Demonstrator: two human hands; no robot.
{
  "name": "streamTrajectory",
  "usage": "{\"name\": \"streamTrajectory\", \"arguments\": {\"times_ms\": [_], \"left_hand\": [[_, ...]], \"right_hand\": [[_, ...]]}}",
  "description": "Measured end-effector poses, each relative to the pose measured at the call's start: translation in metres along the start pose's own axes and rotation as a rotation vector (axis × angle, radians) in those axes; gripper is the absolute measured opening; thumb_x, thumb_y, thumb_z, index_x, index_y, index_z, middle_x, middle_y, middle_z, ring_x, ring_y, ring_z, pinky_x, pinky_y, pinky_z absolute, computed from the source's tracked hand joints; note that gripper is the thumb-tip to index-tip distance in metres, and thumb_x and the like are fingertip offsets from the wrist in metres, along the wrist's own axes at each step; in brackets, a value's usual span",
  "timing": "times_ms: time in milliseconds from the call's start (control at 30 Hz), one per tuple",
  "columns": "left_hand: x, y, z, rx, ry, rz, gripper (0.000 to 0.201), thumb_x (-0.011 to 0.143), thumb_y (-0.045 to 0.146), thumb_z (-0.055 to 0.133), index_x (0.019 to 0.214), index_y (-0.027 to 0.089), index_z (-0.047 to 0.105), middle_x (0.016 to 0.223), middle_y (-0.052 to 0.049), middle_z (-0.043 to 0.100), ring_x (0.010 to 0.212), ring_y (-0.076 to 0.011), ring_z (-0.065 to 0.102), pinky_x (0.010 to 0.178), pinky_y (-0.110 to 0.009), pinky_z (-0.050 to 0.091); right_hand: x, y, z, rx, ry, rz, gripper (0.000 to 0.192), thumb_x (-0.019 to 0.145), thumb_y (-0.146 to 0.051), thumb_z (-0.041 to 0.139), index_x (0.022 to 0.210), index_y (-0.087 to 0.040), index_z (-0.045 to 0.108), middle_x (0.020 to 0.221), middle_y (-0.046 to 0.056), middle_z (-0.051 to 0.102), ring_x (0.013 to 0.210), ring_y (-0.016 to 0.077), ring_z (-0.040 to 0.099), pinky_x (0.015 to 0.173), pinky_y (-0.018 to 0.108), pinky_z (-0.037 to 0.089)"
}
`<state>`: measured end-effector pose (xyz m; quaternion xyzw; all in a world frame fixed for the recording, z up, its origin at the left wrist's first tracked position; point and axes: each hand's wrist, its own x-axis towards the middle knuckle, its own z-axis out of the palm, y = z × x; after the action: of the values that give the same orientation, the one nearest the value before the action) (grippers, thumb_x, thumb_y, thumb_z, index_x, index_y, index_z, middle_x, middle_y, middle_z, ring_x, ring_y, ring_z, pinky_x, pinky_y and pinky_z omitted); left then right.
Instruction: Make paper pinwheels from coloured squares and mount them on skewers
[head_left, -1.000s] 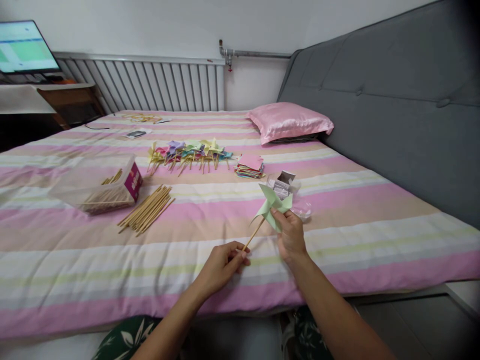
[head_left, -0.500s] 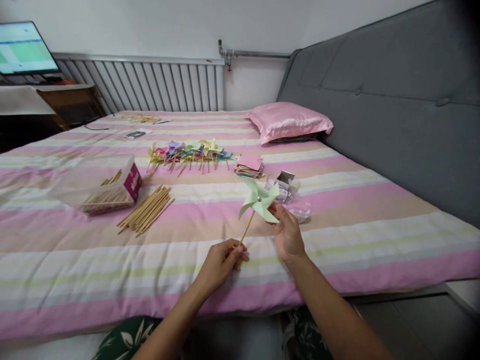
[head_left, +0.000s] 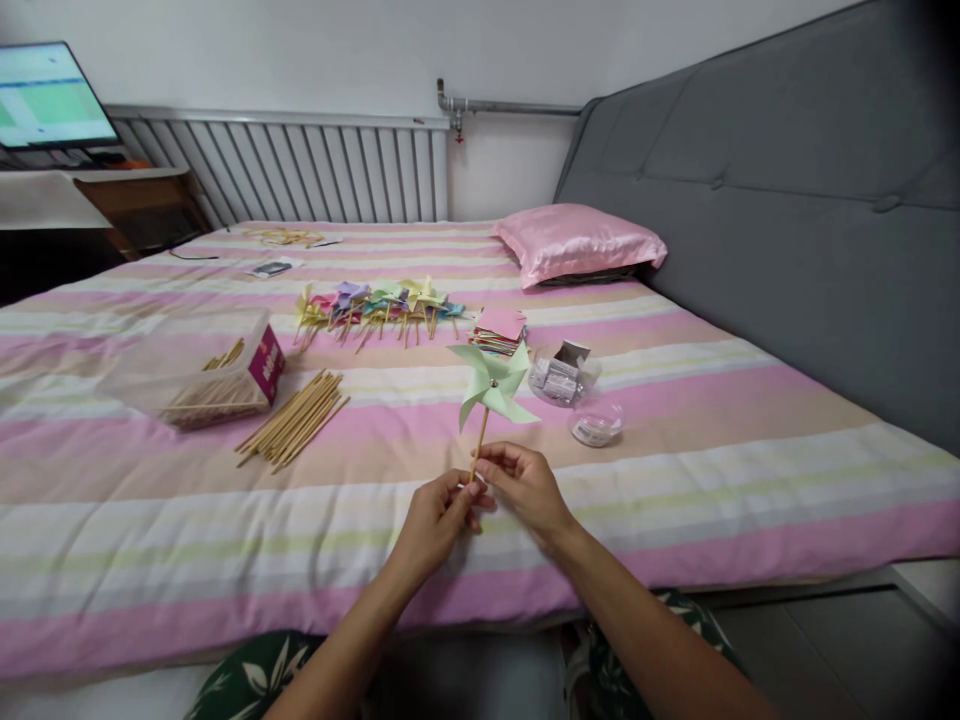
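Note:
A pale green paper pinwheel (head_left: 493, 384) stands upright on its thin wooden stick, with a small shiny pin at its centre. My left hand (head_left: 441, 515) pinches the stick near its lower end. Just above and to the right, the thumb and fingers of my right hand (head_left: 527, 490) close on the same stick. Beyond the pinwheel lies a stack of coloured paper pieces (head_left: 501, 324), pink on top. To its right sit a clear plastic tub (head_left: 561, 380) with small silvery contents and a clear round lid (head_left: 598, 426).
Several finished pinwheels (head_left: 382, 300) lie in a row across the striped bedspread (head_left: 405, 590). On the left are a pile of wooden sticks (head_left: 294, 420) and a clear plastic box (head_left: 202, 375) with more sticks. A pink pillow (head_left: 577, 243) rests by the grey headboard (head_left: 780, 200).
My right hand has left the pinwheel's blades and come down to the stick. The pinwheel has swung a little left and stands more upright. My left hand keeps its hold.

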<state>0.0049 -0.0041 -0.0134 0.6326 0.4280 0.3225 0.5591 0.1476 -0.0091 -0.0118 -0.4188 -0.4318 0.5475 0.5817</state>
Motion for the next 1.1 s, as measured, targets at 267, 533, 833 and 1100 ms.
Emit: {"name": "streamTrajectory", "arguments": {"times_ms": [267,533,833,1100], "left_hand": [[0.0008,-0.0019,0.0007,-0.016,-0.018,0.015,0.033,0.084,0.043,0.049,0.086,0.011,0.059,0.078,-0.01,0.068,0.054,-0.012,0.056,0.055,-0.025,0.045],[0.0002,0.0031,-0.0035,0.107,0.002,0.038,0.032,0.082,0.041,0.052,0.083,0.011,0.062,0.077,-0.009,0.067,0.063,-0.0149,0.057,0.056,-0.023,0.042],[0.0016,0.0007,-0.0084,0.1,-0.029,0.025,0.031,0.082,0.039,0.052,0.08,0.011,0.065,0.073,-0.009,0.068,0.059,-0.0142,0.056,0.054,-0.023,0.041],[0.0018,0.0019,-0.008,0.02,0.067,-0.015,0.03,0.08,0.04,0.055,0.08,0.012,0.063,0.076,-0.01,0.07,0.053,-0.0125,0.056,0.054,-0.024,0.043]], "right_hand": [[-0.0003,0.0055,0.0005,-0.055,-0.022,-0.006,0.023,0.071,-0.037,0.068,0.077,-0.015,0.067,0.067,0.001,0.063,0.06,0.0127,0.057,0.055,0.023,0.045],[0.0002,0.0024,-0.0002,-0.088,-0.02,-0.041,0.021,0.075,-0.036,0.065,0.074,-0.015,0.065,0.068,0.002,0.064,0.06,0.0122,0.057,0.058,0.024,0.045],[0.0004,0.0047,0.0004,-0.124,-0.018,-0.04,0.022,0.073,-0.037,0.065,0.074,-0.015,0.063,0.07,0.003,0.063,0.063,0.0139,0.059,0.06,0.025,0.046],[0.0005,0.0002,-0.0048,-0.316,0.362,-0.348,0.05,0.071,-0.031,0.067,0.114,-0.02,0.044,0.106,0.01,0.06,0.074,0.0139,0.057,0.069,0.03,0.046]]}}
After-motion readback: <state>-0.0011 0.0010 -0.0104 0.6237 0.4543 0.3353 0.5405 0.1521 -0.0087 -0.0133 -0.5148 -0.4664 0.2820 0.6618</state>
